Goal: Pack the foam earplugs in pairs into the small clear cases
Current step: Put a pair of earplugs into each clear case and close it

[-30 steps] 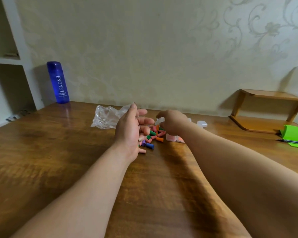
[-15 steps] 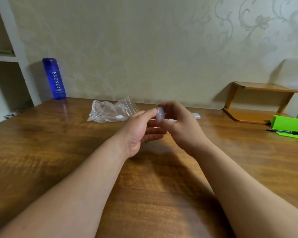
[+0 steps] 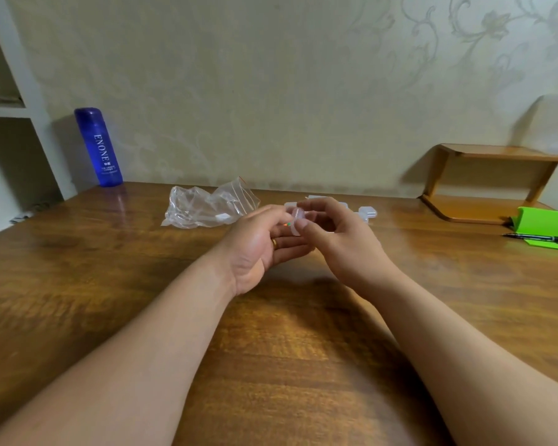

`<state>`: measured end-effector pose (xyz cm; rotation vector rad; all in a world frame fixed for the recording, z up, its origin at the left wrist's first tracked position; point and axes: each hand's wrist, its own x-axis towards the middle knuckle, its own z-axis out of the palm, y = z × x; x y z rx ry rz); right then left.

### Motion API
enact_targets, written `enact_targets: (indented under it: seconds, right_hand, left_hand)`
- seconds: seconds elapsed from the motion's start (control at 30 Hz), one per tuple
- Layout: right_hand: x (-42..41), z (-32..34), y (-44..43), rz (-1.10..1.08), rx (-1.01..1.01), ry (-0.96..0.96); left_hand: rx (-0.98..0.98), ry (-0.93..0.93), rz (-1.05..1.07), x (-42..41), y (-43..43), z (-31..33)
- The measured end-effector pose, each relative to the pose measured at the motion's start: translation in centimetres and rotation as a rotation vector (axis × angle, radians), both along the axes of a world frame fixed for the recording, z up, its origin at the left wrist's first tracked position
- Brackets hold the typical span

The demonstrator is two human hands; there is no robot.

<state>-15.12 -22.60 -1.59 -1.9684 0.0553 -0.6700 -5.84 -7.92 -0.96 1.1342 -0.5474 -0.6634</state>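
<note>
Left hand (image 3: 258, 246): palm up above the table (image 3: 271, 349); thumb and fingers pinch a green-and-orange speck, judged to be earplugs (image 3: 288, 224).
Right hand (image 3: 339, 243): thumb and forefinger grip a small clear case (image 3: 296, 219), held off the wood and touching the left fingertips.
Step in hand: apparently one pair going into this case; whether the lid is open cannot be told.
Spare cases (image 3: 368, 212): on the table just behind the hands; too small to tell whether filled or empty.
Bag (image 3: 207, 207): crumpled and clear, lying left of the hands.
Loose earplugs: none in sight; the hands may hide them.
Progress: one case being loaded and not yet set down; the number finished cannot be told.
</note>
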Motion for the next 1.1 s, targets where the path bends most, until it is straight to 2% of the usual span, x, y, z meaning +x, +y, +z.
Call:
enact_targets:
  seconds: [0.07, 0.13, 0.27, 0.37, 0.47, 0.57, 0.67, 0.77, 0.87, 1.1]
  right_hand:
    - [0.1, 0.0, -0.2, -0.031, 0.127, 0.012]
    - [0.3, 0.1, -0.5, -0.05, 0.248, 0.063]
    - [0.3, 0.5, -1.2, 0.057, 0.478, 0.175]
    - [0.1, 0.9, -1.2, 0.096, 0.575, 0.239]
    - [0.1, 1.1, -0.8, 0.128, 0.606, 0.297]
    - [0.2, 1.0, -0.8, 0.049, 0.573, 0.331]
    - [0.3, 0.9, -1.1, 0.024, 0.525, 0.283]
    - [0.1, 1.0, -1.4, 0.106, 0.499, 0.222]
    - [0.0, 1.0, -1.5, 0.149, 0.52, 0.253]
    - [0.1, 0.8, -1.8, 0.155, 0.529, 0.288]
  left_hand:
    - [0.069, -0.079, 0.016, -0.1, 0.0, 0.0]
    - [0.162, -0.27, 0.088, -0.4, 0.0, -0.2]
    - [0.256, -0.58, 0.165, -0.6, -0.1, -0.5]
    - [0.281, -0.666, 0.183, -0.6, 0.0, -0.4]
    - [0.262, -0.664, 0.193, -0.6, 0.0, -0.4]
    - [0.247, -0.627, 0.219, -0.4, 0.0, -0.5]
    - [0.24, -0.532, 0.241, -0.2, 0.0, -0.4]
    - [0.231, -0.473, 0.186, -0.3, 0.1, -0.3]
    - [0.225, -0.461, 0.137, -0.5, 0.2, -0.2]
    - [0.218, -0.283, 0.02, -0.6, 0.3, 0.0]
